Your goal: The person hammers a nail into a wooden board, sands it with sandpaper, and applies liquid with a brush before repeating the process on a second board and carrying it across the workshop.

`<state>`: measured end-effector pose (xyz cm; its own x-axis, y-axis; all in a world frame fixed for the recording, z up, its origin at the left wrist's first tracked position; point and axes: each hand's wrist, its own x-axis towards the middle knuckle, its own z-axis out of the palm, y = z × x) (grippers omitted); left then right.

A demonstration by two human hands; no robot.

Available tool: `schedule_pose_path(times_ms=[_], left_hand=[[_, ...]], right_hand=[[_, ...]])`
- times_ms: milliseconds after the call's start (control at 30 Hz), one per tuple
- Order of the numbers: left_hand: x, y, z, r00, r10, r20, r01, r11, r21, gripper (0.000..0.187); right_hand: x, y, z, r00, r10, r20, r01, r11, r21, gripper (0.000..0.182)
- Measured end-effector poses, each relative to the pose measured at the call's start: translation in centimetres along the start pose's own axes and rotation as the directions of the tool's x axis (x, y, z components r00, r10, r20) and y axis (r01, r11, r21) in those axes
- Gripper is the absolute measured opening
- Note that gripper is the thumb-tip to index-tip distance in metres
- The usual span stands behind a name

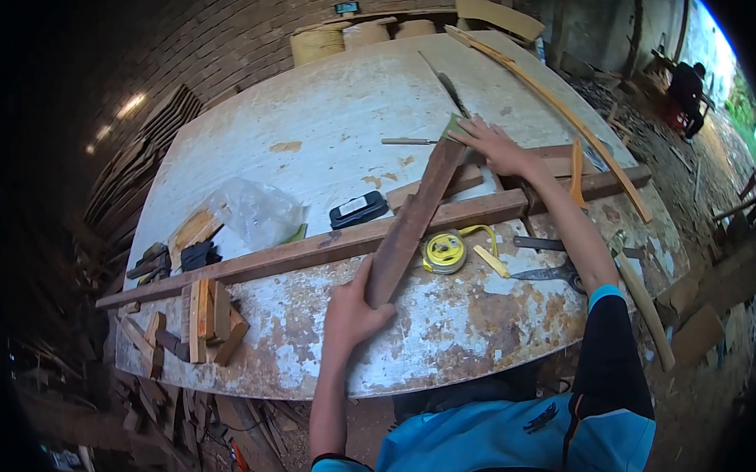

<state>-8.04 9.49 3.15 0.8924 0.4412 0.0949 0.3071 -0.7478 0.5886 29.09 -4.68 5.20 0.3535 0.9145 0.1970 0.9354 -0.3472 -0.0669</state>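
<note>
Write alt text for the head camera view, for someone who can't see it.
Seen from above, a person steadies a dark wooden plank on a worn white workbench, left hand gripping its near end, right hand pressing its far end. The plank crosses a long wooden batten, beside a yellow tape measure and scissors.

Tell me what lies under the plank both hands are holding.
The plank crosses over a long batten on the worktable. Where they cross, the batten is hidden; the yellow tape measure lies beside it.

Blue tee w/ black side panels, black sleeve [616,344] w/ blue cuff.
</note>
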Motion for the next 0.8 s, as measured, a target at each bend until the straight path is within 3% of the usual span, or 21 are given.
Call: schedule_pose_path(times_ms=[167,200,267,367,500,600,700,767,800], left_hand=[[0.0,-0.1,0.5,1.0,0.01,-0.025,-0.01,1.0,-0.009,0.086],[-0.1,-0.1,0.5,1.0,0.005,-0.022,-0.005,1.0,-0.011,0.085],[0.0,-0.3,0.6,0.999,0.018,-0.027,-0.018,1.0,-0.01,0.085],[0.1,-0.9,0.8,0.999,0.033,-0.036,-0.033,0.999,-0.006,0.086],[0.0,-1.0,0.7,0.997,0.046,-0.055,-0.046,0.999,0.009,0.085],[0.1,-0.8,0.8,0.998,0.042,-0.043,-0.042,0.999,-0.001,0.085],[0.1,-0.8,0.8,0.999,0.04,-0.035,-0.04,0.999,0.01,0.086],[0.0,-0.9,0.8,0.998,0.049,-0.041,-0.048,0.998,0.039,0.086],[-0.1,-1.0,1.0,0.997,0.058,-0.05,-0.055,0.997,0.059,0.086]], right_hand=[[1.2,0.7,-0.5,0.993,0.067,-0.094,-0.064,0.997,0.04,0.089],[2.1,1.8,-0.1,0.989,0.064,-0.133,-0.033,0.973,0.229,0.089],[4.0,3.8,1.4,0.973,0.074,-0.217,0.064,0.82,0.569,0.089],[3.9,1.4,-0.6,0.949,0.273,-0.156,0.034,0.407,0.913,0.09],[2.6,0.1,-3.5,0.908,0.414,-0.073,-0.107,0.396,0.912,0.083],[2.8,1.4,-2.5,0.915,0.34,-0.217,-0.049,0.628,0.777,0.082],[2.4,0.4,-2.5,0.917,0.369,-0.15,-0.095,0.568,0.817,0.083],[2.8,0.3,-1.5,0.908,0.418,0.015,-0.168,0.332,0.928,0.085],[3.2,0.2,-0.6,0.902,0.432,-0.007,-0.115,0.256,0.96,0.089]])
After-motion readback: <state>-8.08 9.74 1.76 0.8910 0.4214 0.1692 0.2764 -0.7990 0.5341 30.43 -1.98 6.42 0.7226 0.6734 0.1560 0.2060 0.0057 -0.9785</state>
